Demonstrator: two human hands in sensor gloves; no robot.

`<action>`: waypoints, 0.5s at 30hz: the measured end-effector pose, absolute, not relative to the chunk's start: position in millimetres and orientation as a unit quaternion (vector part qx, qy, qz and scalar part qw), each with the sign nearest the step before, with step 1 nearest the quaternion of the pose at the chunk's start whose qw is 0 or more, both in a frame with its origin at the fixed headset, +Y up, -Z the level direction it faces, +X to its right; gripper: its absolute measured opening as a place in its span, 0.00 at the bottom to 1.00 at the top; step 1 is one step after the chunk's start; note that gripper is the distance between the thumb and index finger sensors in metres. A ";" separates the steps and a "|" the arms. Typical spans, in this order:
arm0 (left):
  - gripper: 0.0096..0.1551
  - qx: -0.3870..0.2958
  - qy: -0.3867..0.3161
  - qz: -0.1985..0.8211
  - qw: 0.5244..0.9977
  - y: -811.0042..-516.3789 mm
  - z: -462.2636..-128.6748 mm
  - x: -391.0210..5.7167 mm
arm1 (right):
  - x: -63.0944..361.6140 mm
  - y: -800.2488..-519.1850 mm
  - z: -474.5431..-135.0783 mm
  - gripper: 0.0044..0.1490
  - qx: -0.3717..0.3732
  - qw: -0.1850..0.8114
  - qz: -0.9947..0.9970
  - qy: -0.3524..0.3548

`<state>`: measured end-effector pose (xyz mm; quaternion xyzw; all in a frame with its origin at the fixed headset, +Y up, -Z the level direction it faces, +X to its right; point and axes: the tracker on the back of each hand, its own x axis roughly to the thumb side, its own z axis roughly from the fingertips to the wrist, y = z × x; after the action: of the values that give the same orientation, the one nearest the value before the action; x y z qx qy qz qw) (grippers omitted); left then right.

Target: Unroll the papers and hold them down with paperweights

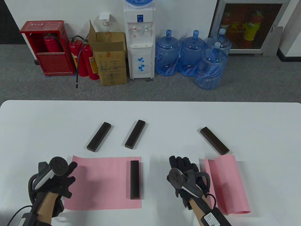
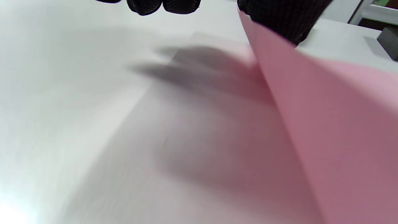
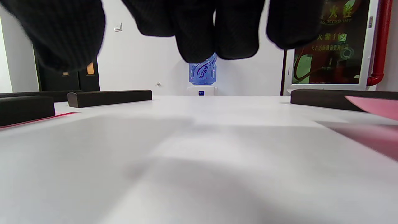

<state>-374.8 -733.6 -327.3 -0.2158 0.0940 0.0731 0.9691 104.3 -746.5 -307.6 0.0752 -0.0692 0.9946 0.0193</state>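
Note:
The left pink paper [image 1: 103, 182] lies unrolled on the white table [image 1: 150, 113]. A dark paperweight [image 1: 134, 180] rests on its right edge. My left hand [image 1: 62, 174] holds the paper's left edge; in the left wrist view that edge [image 2: 326, 124] rises to a gloved finger [image 2: 279, 18]. My right hand [image 1: 185, 169] hovers open and empty between the two papers, its fingers [image 3: 214, 31] above bare table. The right pink paper [image 1: 225, 186] lies with its left edge curled up and shows in the right wrist view [image 3: 373, 105].
Three loose dark paperweights lie farther back: one [image 1: 99, 136], a second [image 1: 135, 137] and a third [image 1: 214, 140] just behind the right paper. Beyond the table's far edge stand a water dispenser [image 1: 140, 40], bottles and a cardboard box.

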 end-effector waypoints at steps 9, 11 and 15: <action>0.41 -0.192 0.105 0.018 0.976 -670.8 -411.2 -296.5 | 101.7 -749.7 -307.4 0.52 0.086 0.018 0.994 -0.059; 0.41 -0.206 0.115 -0.003 0.972 -676.7 -431.9 -278.5 | 102.0 -749.4 -307.3 0.52 0.086 0.019 0.994 -0.057; 0.43 -0.225 0.135 -0.059 0.963 -699.8 -468.7 -254.2 | 104.2 -749.2 -307.6 0.52 0.082 0.021 0.995 -0.055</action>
<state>-254.2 -699.8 -468.7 -0.2250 0.1348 -0.0592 0.9632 104.2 -749.2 -307.6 0.0819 -0.0552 0.9949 0.0209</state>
